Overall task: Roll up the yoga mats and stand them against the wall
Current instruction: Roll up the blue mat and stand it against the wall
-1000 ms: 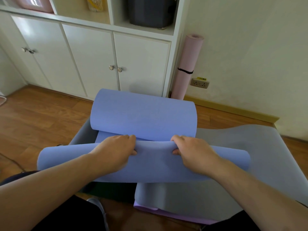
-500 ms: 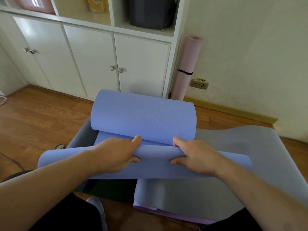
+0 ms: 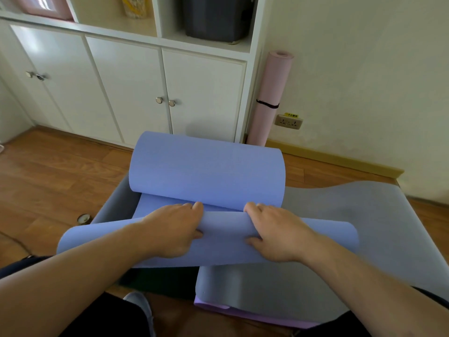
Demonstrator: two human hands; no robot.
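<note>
A blue yoga mat (image 3: pixel 206 173) lies in front of me, its far end curled up and its near end formed into a roll across my reach. My left hand (image 3: pixel 173 231) and my right hand (image 3: pixel 274 233) both grip that near roll, fingers curled over its top edge and thumbs underneath. Under it a grey mat (image 3: pixel 352 229) with a purple underside (image 3: pixel 218 307) spreads to the right. A pink mat (image 3: pixel 269 100), rolled and tied with a black band, stands upright against the wall beside the cabinet.
White cabinet (image 3: pixel 136 93) with knobbed doors and open shelves stands behind the mats. A wall socket (image 3: pixel 289 121) sits right of the pink mat. Wood floor (image 3: pixel 48 181) extends left, with a small round object (image 3: pixel 83 218) on it. A dark green mat (image 3: pixel 160 278) shows below the blue roll.
Both hands have shifted their grip forward on the near roll, fingers reaching further over its top edge. The roll has turned slightly toward the curled far end.
</note>
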